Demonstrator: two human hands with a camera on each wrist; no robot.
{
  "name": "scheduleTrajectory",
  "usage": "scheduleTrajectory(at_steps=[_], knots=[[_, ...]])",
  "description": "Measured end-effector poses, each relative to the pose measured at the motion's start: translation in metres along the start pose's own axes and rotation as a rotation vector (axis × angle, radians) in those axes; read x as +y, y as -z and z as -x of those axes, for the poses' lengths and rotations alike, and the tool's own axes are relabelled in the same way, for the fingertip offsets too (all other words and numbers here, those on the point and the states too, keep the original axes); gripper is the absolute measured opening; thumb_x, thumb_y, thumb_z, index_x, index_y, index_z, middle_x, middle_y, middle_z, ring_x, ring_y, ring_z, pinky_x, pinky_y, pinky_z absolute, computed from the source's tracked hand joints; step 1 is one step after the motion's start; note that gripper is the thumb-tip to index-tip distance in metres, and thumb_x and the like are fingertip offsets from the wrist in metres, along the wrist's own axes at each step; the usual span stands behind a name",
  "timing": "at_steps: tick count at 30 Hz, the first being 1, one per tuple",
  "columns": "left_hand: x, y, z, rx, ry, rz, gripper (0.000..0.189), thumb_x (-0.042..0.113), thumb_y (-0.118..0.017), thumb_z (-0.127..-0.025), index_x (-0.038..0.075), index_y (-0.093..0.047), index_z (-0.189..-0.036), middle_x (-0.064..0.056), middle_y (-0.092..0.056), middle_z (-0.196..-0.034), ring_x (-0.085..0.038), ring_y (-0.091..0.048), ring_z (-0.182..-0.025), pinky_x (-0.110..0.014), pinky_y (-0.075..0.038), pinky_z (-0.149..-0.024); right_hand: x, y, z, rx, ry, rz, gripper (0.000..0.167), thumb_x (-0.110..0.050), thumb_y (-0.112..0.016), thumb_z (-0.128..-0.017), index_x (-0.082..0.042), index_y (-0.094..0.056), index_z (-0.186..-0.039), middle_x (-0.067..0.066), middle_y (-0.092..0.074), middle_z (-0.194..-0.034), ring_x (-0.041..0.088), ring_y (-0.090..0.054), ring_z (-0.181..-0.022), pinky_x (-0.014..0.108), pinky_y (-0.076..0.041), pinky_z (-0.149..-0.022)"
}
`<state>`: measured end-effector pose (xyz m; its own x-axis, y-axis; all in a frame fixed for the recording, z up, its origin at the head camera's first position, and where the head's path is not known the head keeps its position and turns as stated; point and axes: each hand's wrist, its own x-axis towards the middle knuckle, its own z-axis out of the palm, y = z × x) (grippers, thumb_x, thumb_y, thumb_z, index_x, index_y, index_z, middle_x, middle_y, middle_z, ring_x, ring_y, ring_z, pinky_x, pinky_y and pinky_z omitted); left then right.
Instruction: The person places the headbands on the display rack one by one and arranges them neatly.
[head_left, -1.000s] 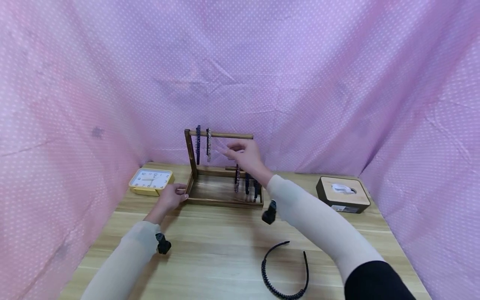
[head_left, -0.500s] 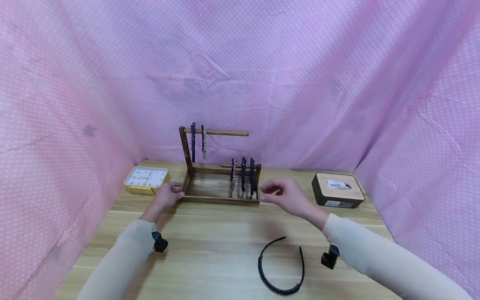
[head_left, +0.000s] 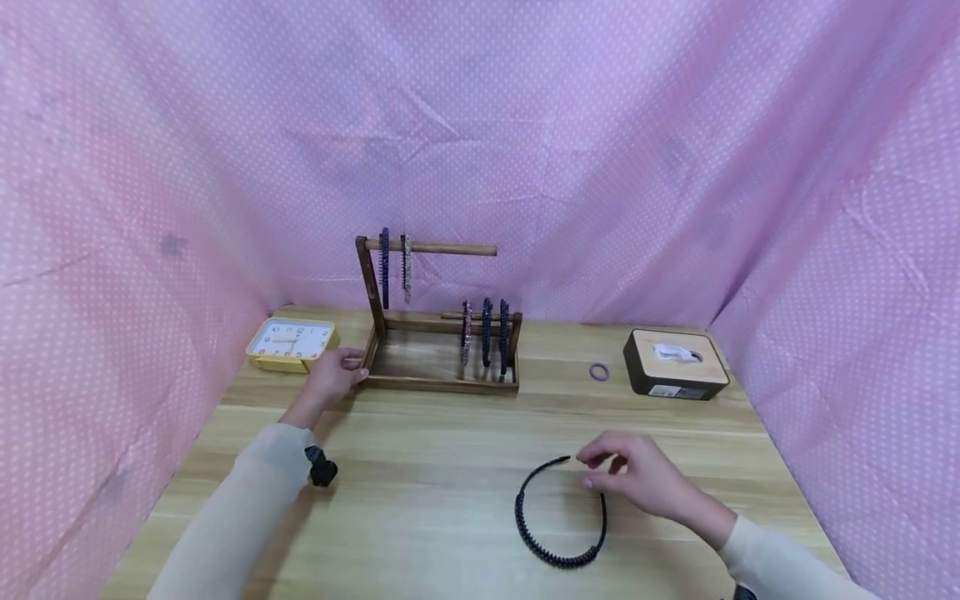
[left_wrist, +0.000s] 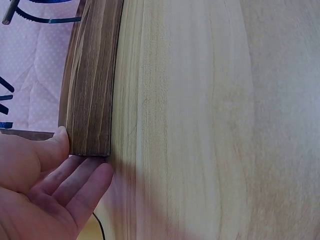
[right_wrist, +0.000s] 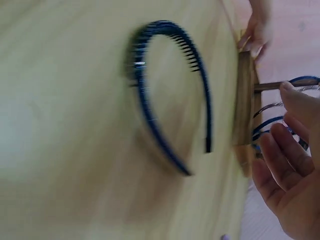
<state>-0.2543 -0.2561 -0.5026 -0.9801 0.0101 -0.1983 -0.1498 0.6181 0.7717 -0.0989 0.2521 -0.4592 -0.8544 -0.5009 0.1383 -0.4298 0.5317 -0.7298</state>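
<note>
In the head view, my left hand (head_left: 332, 377) holds the front left corner of a brown wooden headband rack (head_left: 442, 385). The left wrist view shows the thumb at one side of that corner and the fingers against its end. Two headbands (head_left: 407, 268) hang from the tall bar and three more headbands (head_left: 486, 333) from the low bar. A black toothed headband (head_left: 557, 560) lies on the table, its ends pointing away from me. My right hand (head_left: 645, 477) is over the ends of that headband, with loosely bent fingers and nothing between them.
A yellow clock (head_left: 294, 340) stands left of the rack, close to my left hand. At the right is a dark tissue box (head_left: 675, 367) with a wooden top. A small purple hair tie (head_left: 598, 372) lies beside it on the wooden table (head_left: 420, 483). Pink dotted cloth (head_left: 480, 150) hangs behind.
My right hand has come down from the rack's bars, past its right side, to the loose headband near me. The hair tie now shows. My left hand keeps its place.
</note>
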Motion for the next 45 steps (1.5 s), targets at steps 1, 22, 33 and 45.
scheduleTrajectory(at_steps=[1,22,33,45], knots=[[0.000,0.000,0.000,0.000,-0.004,0.000,0.046,0.008,-0.062,-0.102,-0.005,-0.051,-0.146,-0.030,-0.059,-0.139,-0.041,-0.063,-0.122,-0.038,-0.062,-0.084,0.003,-0.002,0.007,-0.010,0.006,-0.006,0.024,-0.017,-0.085,-0.084,-0.018,-0.077,-0.106,-0.003,-0.077,-0.098,0.016,-0.071,-0.088,0.029,-0.059,-0.068],[-0.001,0.000,0.002,-0.009,0.049,0.036,0.047,0.007,-0.062,-0.102,-0.003,-0.050,-0.146,-0.029,-0.059,-0.140,-0.040,-0.064,-0.121,-0.038,-0.063,-0.081,0.027,-0.043,0.055,-0.077,0.301,0.059,0.038,-0.020,-0.090,-0.078,-0.018,-0.074,-0.112,-0.008,-0.074,-0.108,0.008,-0.068,-0.099,0.023,-0.056,-0.089],[-0.002,0.000,0.002,0.000,0.037,0.042,0.046,0.008,-0.062,-0.102,-0.003,-0.051,-0.146,-0.029,-0.058,-0.140,-0.040,-0.064,-0.121,-0.038,-0.063,-0.079,0.030,-0.045,0.053,-0.100,0.301,0.103,0.040,-0.022,-0.091,-0.075,-0.019,-0.073,-0.111,-0.011,-0.073,-0.106,0.006,-0.066,-0.095,0.023,-0.055,-0.081],[0.002,0.000,0.004,0.009,0.014,0.040,0.046,0.007,-0.062,-0.102,-0.005,-0.051,-0.145,-0.031,-0.058,-0.139,-0.042,-0.064,-0.120,-0.040,-0.064,-0.080,0.030,-0.051,0.050,-0.089,0.327,0.259,0.037,-0.016,-0.090,-0.070,-0.019,-0.076,-0.104,-0.011,-0.071,-0.106,0.008,-0.065,-0.098,0.024,-0.056,-0.083]])
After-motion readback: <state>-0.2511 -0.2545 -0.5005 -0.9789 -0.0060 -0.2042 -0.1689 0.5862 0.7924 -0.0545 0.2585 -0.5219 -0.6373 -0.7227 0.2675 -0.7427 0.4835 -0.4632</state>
